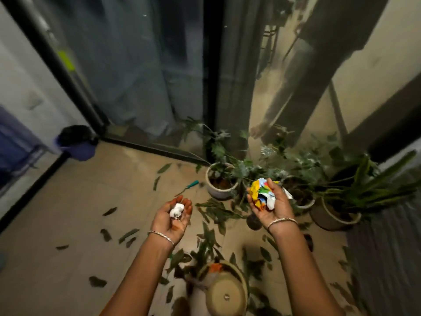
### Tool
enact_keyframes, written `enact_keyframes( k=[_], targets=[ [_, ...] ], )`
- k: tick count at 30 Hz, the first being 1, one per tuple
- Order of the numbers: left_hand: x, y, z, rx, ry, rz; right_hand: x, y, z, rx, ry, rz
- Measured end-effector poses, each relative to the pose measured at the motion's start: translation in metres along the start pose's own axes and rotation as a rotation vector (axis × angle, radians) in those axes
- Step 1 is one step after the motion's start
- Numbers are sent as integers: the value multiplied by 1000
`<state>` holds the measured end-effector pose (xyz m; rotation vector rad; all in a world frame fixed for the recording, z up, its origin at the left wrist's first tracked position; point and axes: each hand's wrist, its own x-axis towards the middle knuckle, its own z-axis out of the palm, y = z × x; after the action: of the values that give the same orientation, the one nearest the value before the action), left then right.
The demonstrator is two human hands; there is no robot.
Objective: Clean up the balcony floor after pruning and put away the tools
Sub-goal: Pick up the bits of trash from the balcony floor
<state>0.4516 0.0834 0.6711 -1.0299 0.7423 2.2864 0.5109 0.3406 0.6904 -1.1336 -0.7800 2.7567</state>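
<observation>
Head view showed cut green leaves [219, 211] strewn over the tan balcony floor [68, 213], thickest between the two forearms and thinner out to the left. A slim tool with a teal handle [191, 184] lay on the floor just left of a white pot [219, 190], well ahead of the left hand.

The left hand [174, 218] was held palm up with its fingers relaxed and apart, and a small white crumpled wad [176, 210] rested in the palm. The right hand [271, 205], also palm up, had its thumb and fingers curled round a crumpled wrapper [263, 194] of yellow, blue, red and white. A thin bangle sat on each wrist.

The frame was soft with motion blur, so what the wad was made of could not be told, and no print on the wrapper was readable. A middle pot [304, 199] was partly hidden behind the right hand. The glass door [136, 76] gave only murky reflections.

The white pot held dark soil and a leafy plant. A tan pot [333, 221] at the right held long, narrow green stems. A purple tub [78, 149] in the far left corner held something dark that could not be made out. At the bottom edge a beige pot [225, 295] lay overturned, its base and drain hole facing up.
</observation>
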Motion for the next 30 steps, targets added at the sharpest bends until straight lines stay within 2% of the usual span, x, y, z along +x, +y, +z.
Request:
enact_keyframes(
  k=[5,10,23,30],
  targets=[
    [-13,117,-38,-114,16,108,44,84,110,-60,-118,114],
    [-21,204,-82,-248,62,239,69,152,185,-140,-171,197],
    [-38,314,-141,-546,62,388,105,271,319,-318,-226,361],
    [6,413,-150,-602,70,403,166,340,417,-409,-263,410]
  ],
)
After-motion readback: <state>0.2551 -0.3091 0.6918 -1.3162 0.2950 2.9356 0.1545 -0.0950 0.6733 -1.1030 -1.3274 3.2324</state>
